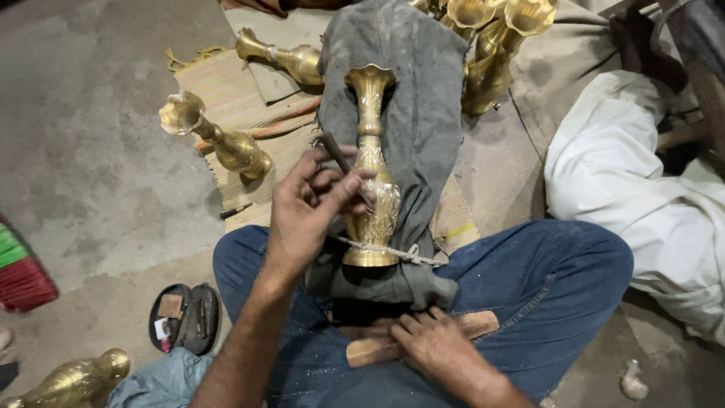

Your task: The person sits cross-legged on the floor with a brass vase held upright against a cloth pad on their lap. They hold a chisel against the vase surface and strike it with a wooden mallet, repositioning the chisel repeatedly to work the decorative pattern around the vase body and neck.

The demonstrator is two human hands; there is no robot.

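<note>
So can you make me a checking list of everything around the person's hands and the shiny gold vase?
surface: grey concrete floor with a woven mat; grey cloth draped over a support.
job's things: brass vase upright on the cloth, a cord tied round its base; dark thin tool; wooden piece on the lap.
clutter: two brass vases lying on the mat, more at top, one at bottom left; small dark open case.
grippers: left hand holds the tool against the vase; right hand rests on the wooden piece.
cables: nothing seen.
surroundings: another person in white clothing sits at right.
</note>
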